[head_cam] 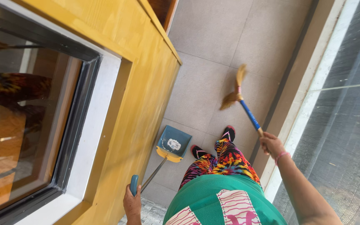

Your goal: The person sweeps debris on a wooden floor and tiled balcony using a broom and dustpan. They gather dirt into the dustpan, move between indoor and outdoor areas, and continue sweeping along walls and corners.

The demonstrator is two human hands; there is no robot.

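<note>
The right hand [270, 144] is closed around the top of the broom [242, 104], whose straw head hangs just above the floor tiles [205, 83]. The left hand [132, 203] grips the handle of the dustpan [173, 143], resting on the floor beside the feet. Both tools appear light and stiff; hold them high on the shafts. The yellow wall [146, 104] and the curb [309, 96] confine movement to a narrow strip.

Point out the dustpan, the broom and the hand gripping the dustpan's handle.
dustpan [174, 143]: head view, on the blue scoop resting on the floor tiles.
broom [234, 95]: head view, on the straw bristles above the blue stick.
left hand [132, 204]: head view, on the back of the hand.
</note>
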